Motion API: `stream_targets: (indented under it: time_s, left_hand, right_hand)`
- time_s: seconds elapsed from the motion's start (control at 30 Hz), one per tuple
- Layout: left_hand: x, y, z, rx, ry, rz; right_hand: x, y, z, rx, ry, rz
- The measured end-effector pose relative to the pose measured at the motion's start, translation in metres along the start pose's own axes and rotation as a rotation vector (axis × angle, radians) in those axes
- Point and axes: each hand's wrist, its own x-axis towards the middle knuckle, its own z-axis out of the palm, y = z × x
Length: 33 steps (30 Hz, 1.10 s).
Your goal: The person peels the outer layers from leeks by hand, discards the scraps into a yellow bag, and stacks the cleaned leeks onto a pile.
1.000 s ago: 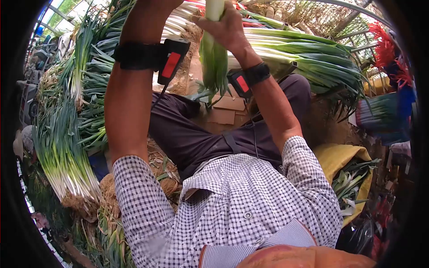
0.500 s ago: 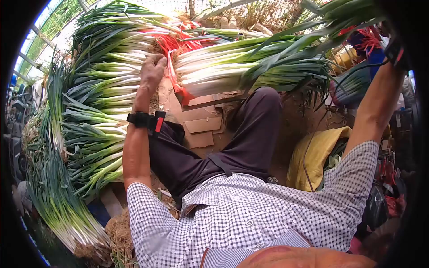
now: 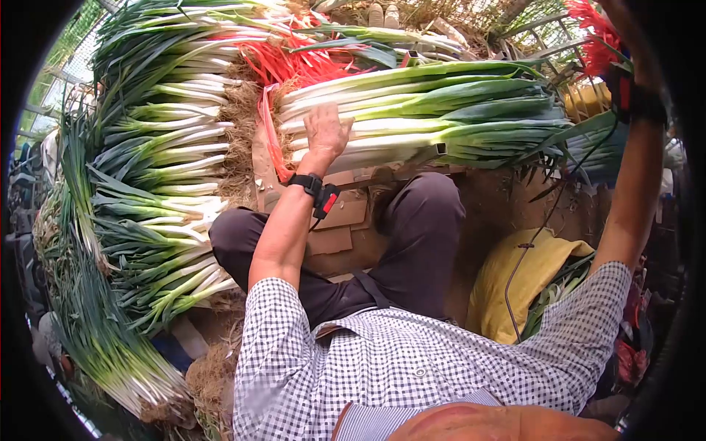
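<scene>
My left hand (image 3: 327, 131) lies with outstretched fingers on the white stalks of a large heap of leeks (image 3: 412, 117), near the root end. A red plastic strip (image 3: 272, 136) hangs beside those roots, just left of the hand. My right hand (image 3: 634, 33) is raised at the upper right edge, close to a bunch of red strips (image 3: 594, 37). Its fingers are dark and partly cut off, so I cannot tell whether it grips them. Beneath the leek heap, a metal bar end (image 3: 441, 149) pokes out.
Rows of leeks (image 3: 169, 147) are stacked on the left, roots inward. Loose red strips (image 3: 301, 62) lie behind the heap. Cardboard (image 3: 342, 213) covers the ground between my knees. At right are a yellow sack (image 3: 515, 275) and a dark cord (image 3: 515, 275).
My left hand has moved right from the root ends onto the leek stalks, its fingers opening out. The raised leaves at upper right now lie down, and my right hand is near the red strips.
</scene>
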Motion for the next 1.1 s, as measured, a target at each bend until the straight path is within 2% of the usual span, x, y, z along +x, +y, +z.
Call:
stream_targets:
  time_s: [0.03,0.1,0.17,0.2,0.23,0.3,0.33,0.37,0.4,0.57,0.67,0.77,0.9,0.93,0.97,1.0,1.07,1.1]
  left_hand:
    - [-0.009,-0.004,0.006,-0.013,0.056,0.013]
    - [-0.018,-0.008,0.024,0.003,0.219,0.065]
    - [-0.021,-0.006,0.023,0.021,0.199,0.044]
    - [-0.021,-0.004,0.019,0.031,0.197,0.034]
    - [-0.022,0.0,0.01,-0.003,0.165,0.017]
    - [-0.024,0.002,0.008,0.01,0.141,-0.015]
    - [-0.024,0.004,0.008,0.011,0.127,-0.026]
    - [-0.024,0.006,0.007,0.005,0.167,-0.017]
    - [-0.025,0.007,0.006,-0.003,0.16,-0.025]
    - [-0.023,0.006,0.006,-0.005,0.165,-0.045]
    - [-0.023,0.008,0.005,-0.002,0.166,-0.054]
    - [-0.025,0.007,-0.002,0.025,0.186,-0.044]
    - [0.002,0.014,-0.018,-0.087,0.359,0.078]
    - [0.044,0.021,-0.037,-0.047,0.388,0.2]
    - [0.064,0.019,-0.036,0.028,0.377,0.26]
    - [0.081,0.008,-0.02,-0.001,0.301,0.297]
    - [0.092,-0.007,-0.005,-0.011,-0.178,0.182]
    - [0.088,-0.005,0.007,0.006,-0.14,0.189]
  right_hand:
    - [-0.008,-0.022,0.017,0.078,-0.05,-0.033]
    - [-0.046,-0.061,0.076,-0.117,-0.075,-0.186]
    - [-0.06,-0.124,0.101,0.495,-0.429,0.172]
    - [-0.074,-0.151,0.121,0.514,-0.488,0.089]
    - [-0.083,-0.179,0.124,0.675,-0.512,0.058]
    - [-0.106,-0.229,0.142,0.823,-0.556,0.03]
    - [-0.107,-0.248,0.141,0.856,-0.673,0.023]
    - [-0.112,-0.265,0.147,0.89,-0.691,0.013]
    - [-0.115,-0.281,0.153,0.961,-0.651,0.015]
    - [-0.102,-0.354,0.18,0.908,-0.753,-0.029]
    - [-0.086,-0.394,0.183,0.977,-0.621,-0.046]
    - [-0.089,-0.402,0.18,0.967,-0.625,-0.04]
    - [-0.095,-0.399,0.173,0.921,-0.575,0.016]
    - [-0.098,-0.399,0.174,0.874,-0.461,0.001]
    - [-0.096,-0.404,0.174,0.852,-0.501,0.021]
    - [-0.099,-0.403,0.171,0.836,-0.538,0.043]
    - [-0.1,-0.39,0.152,0.86,-0.489,0.023]
    - [-0.104,-0.381,0.135,0.866,-0.406,0.104]
